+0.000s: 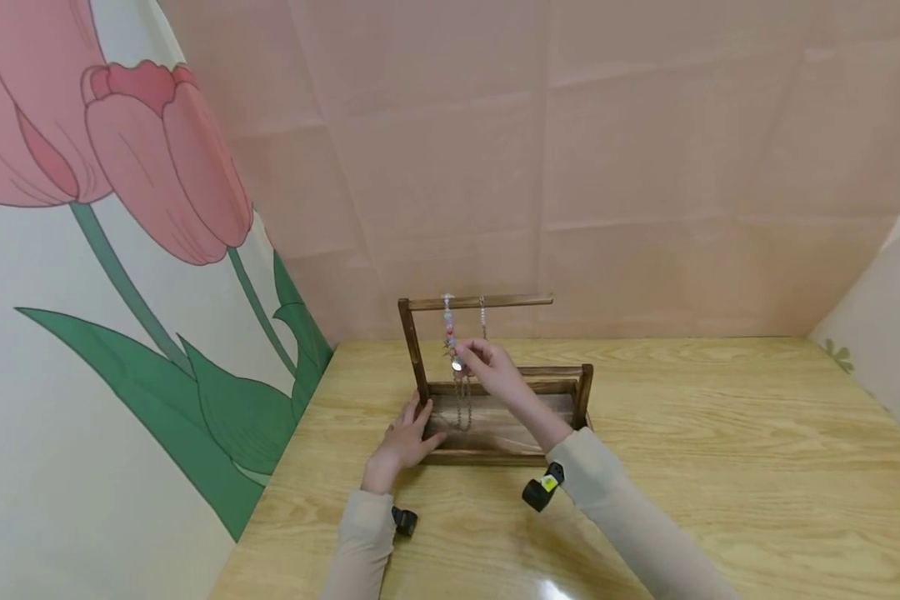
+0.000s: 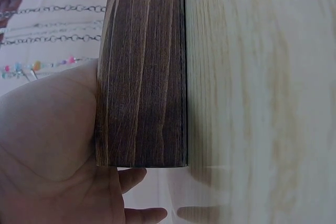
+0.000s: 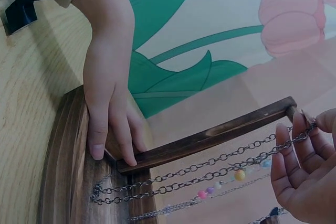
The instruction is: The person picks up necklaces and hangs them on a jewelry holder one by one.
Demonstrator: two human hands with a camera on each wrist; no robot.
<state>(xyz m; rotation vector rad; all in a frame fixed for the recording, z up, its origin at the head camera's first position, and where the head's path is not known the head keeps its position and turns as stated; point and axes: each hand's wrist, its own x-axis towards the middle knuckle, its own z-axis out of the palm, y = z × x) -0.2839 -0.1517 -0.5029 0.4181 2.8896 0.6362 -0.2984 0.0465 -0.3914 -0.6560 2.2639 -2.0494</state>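
A dark wooden jewellery stand [image 1: 413, 350] with a tray base stands on the table. My left hand [image 1: 401, 437] rests spread over its left front corner, palm against the dark wooden wall [image 2: 142, 77] in the left wrist view. My right hand [image 3: 310, 171] pinches a silver-coloured chain necklace [image 3: 194, 170] near its upper end. The chain's loop hangs down into the tray. Right by the right fingertips, a strand of coloured beads [image 1: 449, 323] hangs from the upper bar, with a shiny round piece [image 1: 457, 365] below. Another pale beaded strand [image 1: 483, 312] hangs farther right.
The stand's upper bar [image 1: 517, 300] has a free right end. A lower rail [image 1: 551, 371] runs along the back of the tray to a short right post [image 1: 585, 392]. Pale wood tabletop [image 1: 720, 450] surrounds the stand, and a pink backdrop [image 1: 645, 183] rises behind.
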